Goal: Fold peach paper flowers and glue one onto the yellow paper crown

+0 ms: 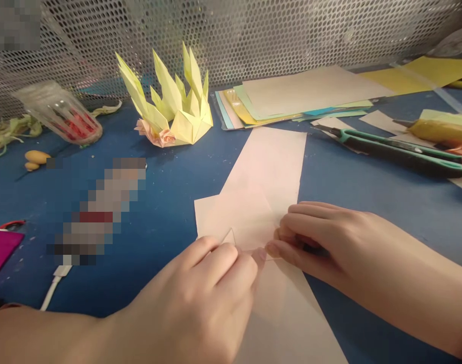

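Observation:
Pale pink paper [269, 162] lies in overlapping sheets down the middle of the blue table. My left hand [219, 288] is closed over a small folded piece of pink paper [228, 237], whose pointed corner shows above the fingers. Close beside it on the right, my right hand [314, 237] has thumb and fingers pinched at the edge of the same small piece. The fingertips of both hands nearly meet. Much of the folded piece is hidden beneath my fingers.
A yellow folded-paper crown [178, 111] with pink paper roses stands behind. Left are a tilted jar [64, 114] and a blurred device with a white cable [54, 285]. Right are stacked coloured papers [303, 93] and a green-and-black cutting tool [398, 151]. Perforated metal mesh [253, 35] rises behind.

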`<state>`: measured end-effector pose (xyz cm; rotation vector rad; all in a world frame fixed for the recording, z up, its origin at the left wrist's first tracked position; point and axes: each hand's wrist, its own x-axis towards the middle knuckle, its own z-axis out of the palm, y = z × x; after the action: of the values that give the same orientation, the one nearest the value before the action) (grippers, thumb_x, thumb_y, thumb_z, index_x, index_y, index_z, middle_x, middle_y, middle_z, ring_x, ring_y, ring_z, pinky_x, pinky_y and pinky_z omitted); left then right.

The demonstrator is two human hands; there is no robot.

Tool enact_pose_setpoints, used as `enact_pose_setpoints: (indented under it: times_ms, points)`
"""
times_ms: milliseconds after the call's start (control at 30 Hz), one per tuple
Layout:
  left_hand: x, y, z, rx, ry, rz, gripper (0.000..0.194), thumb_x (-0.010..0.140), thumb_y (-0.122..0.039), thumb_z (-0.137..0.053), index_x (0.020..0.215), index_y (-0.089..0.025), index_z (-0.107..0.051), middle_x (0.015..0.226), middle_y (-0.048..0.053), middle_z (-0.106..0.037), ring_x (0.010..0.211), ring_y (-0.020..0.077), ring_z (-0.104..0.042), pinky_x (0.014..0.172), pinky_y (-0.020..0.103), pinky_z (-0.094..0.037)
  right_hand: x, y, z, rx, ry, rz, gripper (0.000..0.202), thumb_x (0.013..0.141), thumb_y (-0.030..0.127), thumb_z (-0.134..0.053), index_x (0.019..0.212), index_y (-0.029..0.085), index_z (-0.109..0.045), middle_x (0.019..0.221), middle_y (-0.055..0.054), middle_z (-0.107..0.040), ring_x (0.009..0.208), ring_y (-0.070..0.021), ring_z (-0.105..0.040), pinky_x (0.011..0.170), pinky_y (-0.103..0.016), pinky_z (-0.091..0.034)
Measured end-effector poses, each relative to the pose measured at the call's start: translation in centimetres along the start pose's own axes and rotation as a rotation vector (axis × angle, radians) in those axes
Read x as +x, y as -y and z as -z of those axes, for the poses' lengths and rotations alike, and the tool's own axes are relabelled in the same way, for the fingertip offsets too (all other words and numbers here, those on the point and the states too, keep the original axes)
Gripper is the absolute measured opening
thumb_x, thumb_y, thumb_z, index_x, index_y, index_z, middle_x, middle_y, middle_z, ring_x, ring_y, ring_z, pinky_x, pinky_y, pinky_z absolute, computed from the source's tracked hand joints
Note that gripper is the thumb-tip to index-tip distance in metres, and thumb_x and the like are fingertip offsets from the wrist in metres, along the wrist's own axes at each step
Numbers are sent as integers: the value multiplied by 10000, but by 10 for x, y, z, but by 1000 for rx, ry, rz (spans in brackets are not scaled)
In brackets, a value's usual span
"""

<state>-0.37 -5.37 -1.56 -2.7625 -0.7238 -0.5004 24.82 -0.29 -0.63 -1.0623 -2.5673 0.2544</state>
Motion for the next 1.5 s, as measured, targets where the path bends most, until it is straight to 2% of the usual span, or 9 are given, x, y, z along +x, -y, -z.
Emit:
enact_pose_setpoints:
  times_ms: [267,367,500,633,800,967,1133,1333,1500]
  points:
    - [3,-3,-2,9,45,37,502,1073,-33,-317,1342,-53,-741,933,71,-736,774,238,-603,688,400,-513,5,-6,0,73,36,67,204,961,173,-619,813,257,-505,670,66,-579,461,-94,-506,422,-230,-387]
    - [4,-4,-4,6,28,48,509,1086,-35,-296,1335,-51,-741,968,77,-751,801,238,-602,725,401,-513,5,-9,1,75,27,142,91,1008,150,-526,1014,234,-560,859,21,-650,506,-98,-547,447,-258,-412]
    - [2,-2,-4,17,29,54,511,1079,-25,-293,1292,-86,-753,1136,84,-765,937,256,-618,846,407,-507,6,-13,2,133,72,161,235,1021,124,-501,1198,223,-621,1120,-56,-695,690,-137,-681,534,-274,-513]
    - [-2,-3,-1,81,10,64,491,1079,-25,-309,1344,-92,-717,1250,96,-736,1057,262,-582,911,394,-465,8,-17,3,305,136,192,272,1037,128,-484,1172,251,-684,1155,-68,-673,882,-148,-713,739,-258,-609]
    - [-5,-8,-2,90,35,98,463,1100,-30,-311,1330,-94,-708,1248,85,-762,1082,250,-617,943,380,-474,14,-19,12,501,266,93,184,1034,221,-584,1096,271,-750,1136,-61,-707,855,-156,-734,704,-265,-635]
    - [-1,1,-2,-42,50,81,476,1142,-103,-278,1418,-89,-665,1359,112,-772,1252,262,-689,1005,376,-566,25,-27,26,761,384,133,279,1076,178,-517,1066,251,-786,1045,-9,-822,944,-150,-790,853,-236,-628]
    - [11,18,5,-391,125,152,321,1102,-105,-469,1291,-96,-729,1436,134,-734,1335,248,-695,1193,360,-544,31,-48,19,640,241,300,276,1088,144,-530,1198,219,-772,1092,-45,-797,965,-132,-775,834,-206,-604]
    - [14,23,1,-612,113,244,221,1134,-200,-499,1153,-141,-711,1471,131,-723,1513,218,-574,1311,370,-426,30,-59,10,362,40,526,174,1093,263,-641,1044,268,-808,1241,-61,-721,1071,-149,-738,933,-288,-576]
    - [8,23,-4,-601,96,311,213,1143,-239,-499,1281,-167,-644,1578,110,-666,1581,268,-502,1312,499,-427,26,-54,8,412,20,462,97,1060,187,-660,1081,233,-742,1055,-26,-799,941,-130,-761,835,-241,-593]
